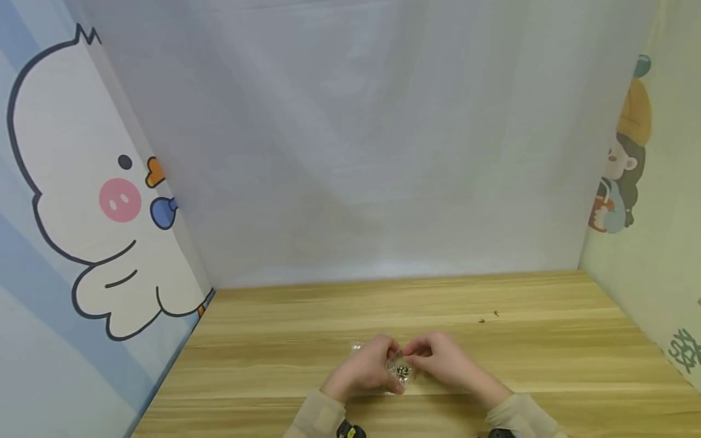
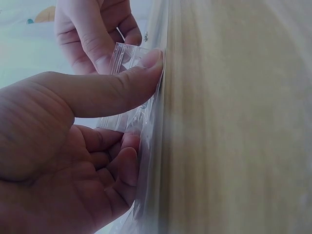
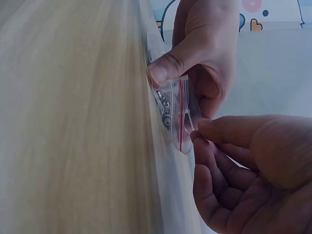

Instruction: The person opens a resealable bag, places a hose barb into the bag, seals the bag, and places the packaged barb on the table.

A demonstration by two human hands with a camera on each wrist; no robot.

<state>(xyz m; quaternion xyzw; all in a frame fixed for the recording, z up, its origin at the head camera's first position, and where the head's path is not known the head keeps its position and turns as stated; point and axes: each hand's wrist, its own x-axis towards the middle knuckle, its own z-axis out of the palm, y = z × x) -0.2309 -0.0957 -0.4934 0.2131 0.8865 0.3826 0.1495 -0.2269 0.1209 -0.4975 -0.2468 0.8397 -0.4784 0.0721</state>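
Observation:
A small clear zip bag (image 3: 185,109) with a red line along its seal is between my two hands near the table's front. Small shiny metal pieces (image 1: 403,372) lie inside it; their exact kind is too small to tell. My left hand (image 1: 366,369) holds the bag's body, thumb on one face and curled fingers behind. At the bag's sealed edge, the thumb and forefinger of my right hand (image 1: 446,360) pinch the plastic. In the left wrist view, the left thumb (image 2: 114,90) lies across the clear plastic.
More clear plastic (image 1: 356,347) shows beyond the left hand. Two tiny dark pieces, one nearer (image 1: 482,320) and one farther (image 1: 496,312), lie on the wooden table (image 1: 263,347) at the back right. A pale curtain (image 1: 356,152) hangs behind, with printed walls at both sides.

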